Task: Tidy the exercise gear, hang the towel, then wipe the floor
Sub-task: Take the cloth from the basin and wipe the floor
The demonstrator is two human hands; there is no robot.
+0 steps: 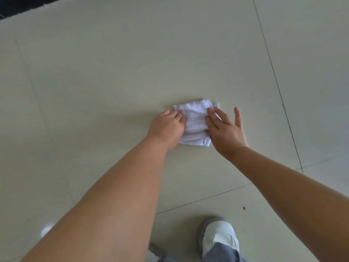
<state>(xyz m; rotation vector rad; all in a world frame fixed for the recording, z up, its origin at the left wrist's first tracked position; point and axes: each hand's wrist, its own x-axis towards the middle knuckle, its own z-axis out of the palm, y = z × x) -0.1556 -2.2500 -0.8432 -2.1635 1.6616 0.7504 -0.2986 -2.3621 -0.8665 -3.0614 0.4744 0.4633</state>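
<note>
A small folded white cloth [194,120] lies flat on the pale tiled floor [113,82]. My left hand [167,127] rests on the cloth's left edge with its fingers curled onto the fabric. My right hand [224,127] lies on the cloth's right side, fingers straight and spread, the thumb and little finger off the cloth. Both forearms reach down from the lower corners of the view.
Dark grout lines [279,95] cross the floor at the right and lower middle. A black mat or rug edge [20,6] fills the top left corner. My white shoe [220,235] stands at the bottom, beside a small dark speck [244,208].
</note>
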